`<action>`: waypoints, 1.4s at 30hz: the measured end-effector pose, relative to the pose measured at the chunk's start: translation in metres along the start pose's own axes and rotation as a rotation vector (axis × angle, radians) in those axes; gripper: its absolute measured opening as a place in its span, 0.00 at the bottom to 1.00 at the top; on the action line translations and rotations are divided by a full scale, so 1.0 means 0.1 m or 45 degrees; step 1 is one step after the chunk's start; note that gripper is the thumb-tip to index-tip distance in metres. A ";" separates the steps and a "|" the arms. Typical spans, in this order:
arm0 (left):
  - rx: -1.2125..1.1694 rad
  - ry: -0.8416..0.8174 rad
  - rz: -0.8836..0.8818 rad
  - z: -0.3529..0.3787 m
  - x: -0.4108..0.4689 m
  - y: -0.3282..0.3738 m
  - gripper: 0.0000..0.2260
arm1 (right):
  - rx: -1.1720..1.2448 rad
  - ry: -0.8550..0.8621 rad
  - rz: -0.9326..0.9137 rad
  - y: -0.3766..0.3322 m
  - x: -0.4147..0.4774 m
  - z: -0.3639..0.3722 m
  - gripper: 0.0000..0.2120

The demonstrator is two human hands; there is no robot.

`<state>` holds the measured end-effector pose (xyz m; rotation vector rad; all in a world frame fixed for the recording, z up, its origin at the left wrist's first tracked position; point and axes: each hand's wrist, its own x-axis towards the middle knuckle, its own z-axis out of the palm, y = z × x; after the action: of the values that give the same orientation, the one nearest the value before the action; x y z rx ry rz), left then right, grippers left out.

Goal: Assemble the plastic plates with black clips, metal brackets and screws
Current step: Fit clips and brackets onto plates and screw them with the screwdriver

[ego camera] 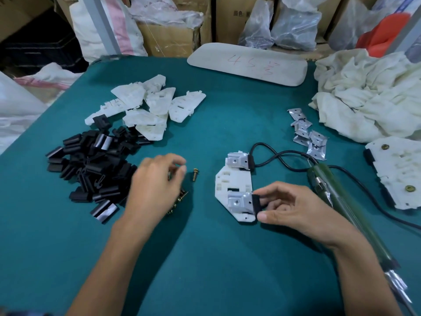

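At the middle of the tabletop (205,258), the right hand (293,208) pinches a clip (256,202) to steady the plate (232,183), while the left hand (157,179) curls over the screws (180,201), too blurred to tell whether it grasps one.

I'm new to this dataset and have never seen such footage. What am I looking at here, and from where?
There is no machine: one camera on a person's head looks down at their two bare hands on a green table. The right hand pinches the black clip on a white plate that carries two metal brackets. The left hand, blurred, hovers over brass screws. Around lie piles of black clips, bare plates, loose brackets and a green electric screwdriver.
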<state>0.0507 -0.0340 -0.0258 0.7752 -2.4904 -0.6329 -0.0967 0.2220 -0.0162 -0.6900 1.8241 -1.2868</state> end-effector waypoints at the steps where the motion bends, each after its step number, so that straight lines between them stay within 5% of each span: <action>1: 0.096 0.021 0.029 -0.06 0.06 -0.09 0.04 | -0.110 0.045 -0.015 -0.04 -0.02 -0.02 0.20; 4: 0.271 -0.104 0.007 -0.13 0.20 -0.25 0.11 | -0.546 0.268 -0.221 -0.22 0.15 0.07 0.10; 7: 0.346 -0.198 0.027 -0.10 0.23 -0.25 0.08 | -0.907 0.174 -0.387 -0.47 0.55 0.42 0.09; 12: 0.365 -0.198 -0.015 -0.11 0.22 -0.23 0.05 | -1.245 0.171 -0.247 -0.62 0.87 0.67 0.14; 16: 0.329 -0.181 -0.041 -0.11 0.19 -0.22 0.05 | -1.462 0.168 -0.084 -0.58 0.74 0.80 0.28; 19: 0.304 -0.172 -0.041 -0.10 0.20 -0.22 0.05 | -1.613 0.193 -0.064 -0.60 0.59 0.87 0.22; 24: 0.248 -0.071 -0.025 -0.04 0.16 -0.22 0.04 | -1.673 0.351 -0.216 -0.74 0.36 0.71 0.10; 29: 0.168 -0.095 0.021 0.10 0.16 -0.12 0.11 | -1.700 0.248 0.060 -0.62 0.34 0.64 0.31; 34: 0.287 -0.161 0.126 0.25 0.11 0.00 0.09 | -1.816 0.355 -0.011 -0.57 0.37 0.58 0.10; 38: 0.254 -0.134 0.132 0.30 0.07 0.00 0.06 | -1.914 0.413 -0.052 -0.68 0.26 0.44 0.11; 42: 0.194 -0.047 0.155 0.32 0.06 0.03 0.04 | -1.425 0.382 -0.194 -0.81 0.14 0.19 0.11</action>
<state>0.0280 -0.0267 -0.0475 0.6648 -2.6195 -0.4225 -0.0889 0.1741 0.0522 -1.2628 2.7576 -0.3355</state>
